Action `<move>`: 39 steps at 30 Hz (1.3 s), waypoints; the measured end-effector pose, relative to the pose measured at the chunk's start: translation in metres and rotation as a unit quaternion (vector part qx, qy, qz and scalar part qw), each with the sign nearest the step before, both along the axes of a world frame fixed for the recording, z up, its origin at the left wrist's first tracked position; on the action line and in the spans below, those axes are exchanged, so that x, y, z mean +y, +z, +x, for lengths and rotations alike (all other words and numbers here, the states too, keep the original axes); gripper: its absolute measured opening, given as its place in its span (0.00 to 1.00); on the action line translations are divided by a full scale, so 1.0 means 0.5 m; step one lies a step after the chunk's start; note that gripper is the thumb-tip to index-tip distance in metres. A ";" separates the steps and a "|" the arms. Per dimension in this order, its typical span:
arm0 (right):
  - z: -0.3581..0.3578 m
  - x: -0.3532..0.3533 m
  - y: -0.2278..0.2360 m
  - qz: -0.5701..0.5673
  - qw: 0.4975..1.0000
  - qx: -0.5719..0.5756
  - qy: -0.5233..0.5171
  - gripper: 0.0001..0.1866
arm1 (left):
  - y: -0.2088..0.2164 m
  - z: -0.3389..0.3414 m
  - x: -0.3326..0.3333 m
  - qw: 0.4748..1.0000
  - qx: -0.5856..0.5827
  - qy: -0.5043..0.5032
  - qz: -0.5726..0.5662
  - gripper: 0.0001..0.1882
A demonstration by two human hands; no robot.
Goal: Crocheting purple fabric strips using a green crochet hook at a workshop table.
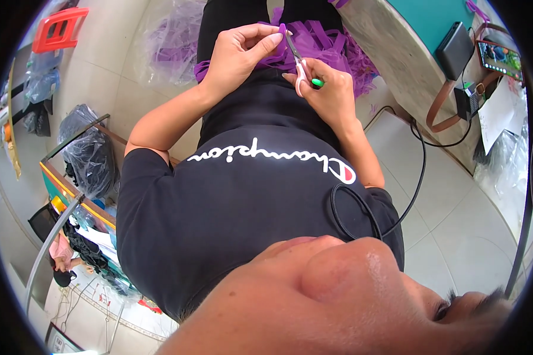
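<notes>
My left hand (238, 54) pinches a narrow purple fabric strip (282, 36) between thumb and fingertips, above my lap. In my right hand (331, 94) is a small pair of scissors (301, 78) with white and green on the handles. Its blades point up and left, close against the purple strip; whether they touch it I cannot tell. A loose heap of purple strips (317, 44) lies across my black-trousered thighs and hangs down to the right. The right fingers partly cover the scissor handles.
Left of my legs lies a clear plastic bag (173, 50) with purple pieces. A red plastic stool (59, 29) and a dark plastic bag (87, 151) are farther left. At right, a teal-topped table (414, 15) carries a black case (456, 50) and a phone (499, 59). A black cable (421, 155) hangs beside me.
</notes>
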State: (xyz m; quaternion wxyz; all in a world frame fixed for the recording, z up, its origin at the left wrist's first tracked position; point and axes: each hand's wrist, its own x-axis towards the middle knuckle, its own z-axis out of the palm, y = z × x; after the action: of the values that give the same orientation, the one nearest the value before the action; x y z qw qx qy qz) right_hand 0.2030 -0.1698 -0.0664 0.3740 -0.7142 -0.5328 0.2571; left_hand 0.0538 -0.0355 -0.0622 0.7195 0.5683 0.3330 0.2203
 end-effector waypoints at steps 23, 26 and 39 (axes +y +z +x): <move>0.013 -0.002 0.009 0.008 0.998 0.044 -0.053 0.06 | -0.005 0.009 -0.008 0.999 0.020 -0.020 0.022 0.11; 0.040 -0.011 -0.017 0.079 0.985 0.104 -0.116 0.04 | -0.006 0.025 -0.003 0.999 -0.022 0.007 0.027 0.11; 0.103 -0.049 -0.035 -0.014 0.979 -0.034 -0.201 0.14 | -0.091 0.081 -0.003 0.896 0.064 -0.155 0.412 0.10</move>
State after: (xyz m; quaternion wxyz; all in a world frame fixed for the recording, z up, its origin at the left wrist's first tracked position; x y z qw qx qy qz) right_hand 0.2547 -0.1944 -0.0842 0.3895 -0.8202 -0.3875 0.1595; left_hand 0.0943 -0.0368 -0.1077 0.4233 0.8709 0.1655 0.1869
